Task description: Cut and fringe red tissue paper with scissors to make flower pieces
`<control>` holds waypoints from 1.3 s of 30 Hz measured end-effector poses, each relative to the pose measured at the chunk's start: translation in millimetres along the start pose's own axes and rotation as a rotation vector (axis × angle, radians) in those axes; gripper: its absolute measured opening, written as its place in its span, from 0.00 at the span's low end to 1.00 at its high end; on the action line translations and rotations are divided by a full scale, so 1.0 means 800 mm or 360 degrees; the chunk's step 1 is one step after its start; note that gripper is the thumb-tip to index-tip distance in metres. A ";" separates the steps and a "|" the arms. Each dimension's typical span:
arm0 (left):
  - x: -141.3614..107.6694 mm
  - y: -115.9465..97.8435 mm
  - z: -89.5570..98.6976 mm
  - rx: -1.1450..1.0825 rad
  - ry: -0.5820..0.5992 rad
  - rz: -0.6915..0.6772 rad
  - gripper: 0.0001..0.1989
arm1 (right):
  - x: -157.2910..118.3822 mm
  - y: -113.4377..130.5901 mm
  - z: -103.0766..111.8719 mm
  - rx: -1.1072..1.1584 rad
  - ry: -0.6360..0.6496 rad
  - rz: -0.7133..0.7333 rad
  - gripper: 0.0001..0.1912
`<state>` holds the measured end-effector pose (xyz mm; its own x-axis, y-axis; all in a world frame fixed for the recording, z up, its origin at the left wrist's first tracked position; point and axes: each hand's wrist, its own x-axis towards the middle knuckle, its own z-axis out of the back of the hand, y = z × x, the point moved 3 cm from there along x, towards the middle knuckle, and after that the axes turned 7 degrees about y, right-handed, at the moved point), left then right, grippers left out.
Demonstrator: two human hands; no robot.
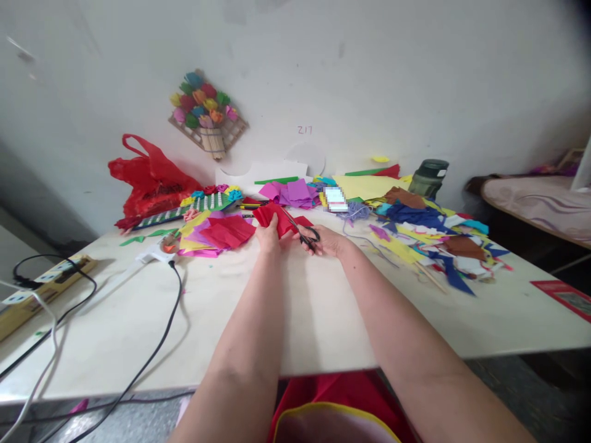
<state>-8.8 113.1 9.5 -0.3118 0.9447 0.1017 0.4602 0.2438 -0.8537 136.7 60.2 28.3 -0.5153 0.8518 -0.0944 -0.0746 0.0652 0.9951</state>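
Observation:
Red crepe paper is pinched in my left hand, which is above the middle of the table. My right hand grips black-handled scissors, their blades pointing up and left against the red paper. Whether the blades are parted I cannot make out. Part of the red paper is hidden behind my fingers and the scissors. Left of my left hand lies a loose pile of red, purple and yellow paper sheets. Purple paper pieces lie just beyond both hands.
Colourful scraps spread over the right side, near a phone and a dark green bottle. On the left are a red plastic bag, a power strip and trailing cables. A paper-flower decoration hangs on the wall.

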 end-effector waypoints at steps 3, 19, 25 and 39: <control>-0.002 -0.001 -0.001 0.0016 0.0001 -0.0004 0.11 | 0.001 -0.001 0.000 -0.0009 0.0012 0.0004 0.24; -0.008 0.000 -0.006 -0.0031 0.0081 0.0048 0.11 | 0.007 -0.005 -0.004 -0.0039 -0.0030 0.0040 0.24; -0.007 0.002 -0.006 -0.0059 0.0102 0.0047 0.10 | 0.005 -0.003 -0.006 -0.0026 -0.0032 0.0027 0.25; 0.000 0.005 -0.003 -0.0017 0.0103 -0.0007 0.12 | 0.008 -0.004 -0.009 0.0105 -0.0048 0.0021 0.24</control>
<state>-5.1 114.6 7.2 -0.2595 0.9557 0.1387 0.4680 0.2501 -0.8476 127.8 61.7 24.0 -0.4901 0.8679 -0.0812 -0.0109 0.0871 0.9961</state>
